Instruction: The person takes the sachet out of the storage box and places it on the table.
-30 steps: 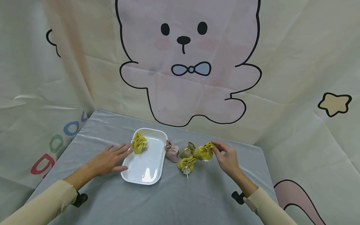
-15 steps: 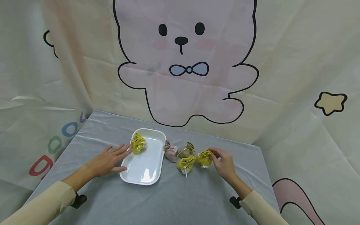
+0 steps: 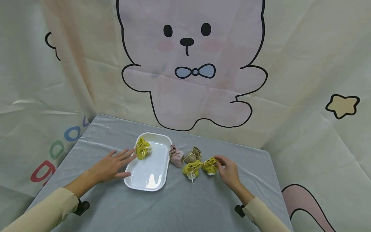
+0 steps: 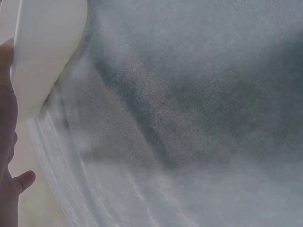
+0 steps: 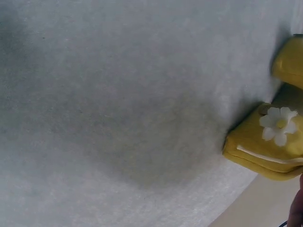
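Note:
My right hand (image 3: pixel 229 171) pinches the gathered neck of a small yellow drawstring pouch (image 3: pixel 209 166). In the right wrist view that pouch (image 5: pixel 265 146) shows a white flower and a pale cord, its base near the grey cloth. Just left of it sits a second yellow pouch (image 3: pixel 192 169), with an olive-beige pouch (image 3: pixel 193 155) behind and a pink pouch (image 3: pixel 175 156) further left. With fingers spread, my left hand (image 3: pixel 111 166) rests at the left rim of the white tray (image 3: pixel 145 183). Another yellow pouch (image 3: pixel 143 149) lies in the tray's back left corner.
A grey cloth (image 3: pixel 179 206) covers the table. Behind it hangs a pale fabric backdrop (image 3: pixel 292 74) with a printed bear, and more fabric closes in both sides. The pink pouch sits close against the tray's right side.
My right hand has brought the yellow pouch down and slightly toward me, beside the other yellow pouch. My left hand has stayed at the tray's rim.

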The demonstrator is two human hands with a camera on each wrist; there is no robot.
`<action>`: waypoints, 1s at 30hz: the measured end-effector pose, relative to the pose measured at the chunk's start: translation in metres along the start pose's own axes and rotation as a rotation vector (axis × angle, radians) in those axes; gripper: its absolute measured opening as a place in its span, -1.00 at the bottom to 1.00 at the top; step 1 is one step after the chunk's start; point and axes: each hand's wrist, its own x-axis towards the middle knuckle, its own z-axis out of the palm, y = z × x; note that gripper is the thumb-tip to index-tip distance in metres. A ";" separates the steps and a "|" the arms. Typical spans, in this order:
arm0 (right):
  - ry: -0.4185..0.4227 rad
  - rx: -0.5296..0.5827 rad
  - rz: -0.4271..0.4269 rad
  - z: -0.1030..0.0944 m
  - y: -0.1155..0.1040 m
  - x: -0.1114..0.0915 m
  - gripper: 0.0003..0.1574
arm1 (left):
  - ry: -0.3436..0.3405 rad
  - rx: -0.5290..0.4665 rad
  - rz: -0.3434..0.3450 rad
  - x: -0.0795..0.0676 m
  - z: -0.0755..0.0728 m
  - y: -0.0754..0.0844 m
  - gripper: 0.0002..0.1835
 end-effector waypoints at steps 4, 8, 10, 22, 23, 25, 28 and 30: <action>-0.015 -0.008 -0.004 0.001 -0.002 0.000 -0.65 | 0.003 0.005 0.000 0.000 0.001 0.000 -0.18; -0.035 -0.041 -0.014 0.002 -0.007 -0.001 -0.61 | 0.006 0.009 -0.003 0.000 0.002 -0.001 -0.17; -0.041 -0.054 -0.020 0.002 -0.010 -0.001 -0.59 | 0.011 0.006 -0.002 0.000 0.003 -0.001 -0.17; -0.042 -0.072 -0.041 0.002 -0.043 0.023 -0.43 | 0.015 0.023 0.001 -0.001 0.002 -0.002 -0.19; -0.049 -0.058 -0.046 0.004 -0.048 0.027 -0.43 | 0.014 0.024 0.001 -0.001 0.003 -0.002 -0.19; -0.059 -0.040 -0.068 0.009 -0.058 0.034 -0.44 | 0.014 0.022 0.002 -0.002 0.004 -0.002 -0.18; -0.076 0.002 -0.092 0.018 -0.074 0.045 -0.44 | 0.020 0.007 0.008 -0.002 0.005 -0.003 -0.17; -0.092 0.029 -0.108 0.024 -0.083 0.052 -0.44 | 0.030 -0.004 0.015 -0.001 0.006 -0.004 -0.17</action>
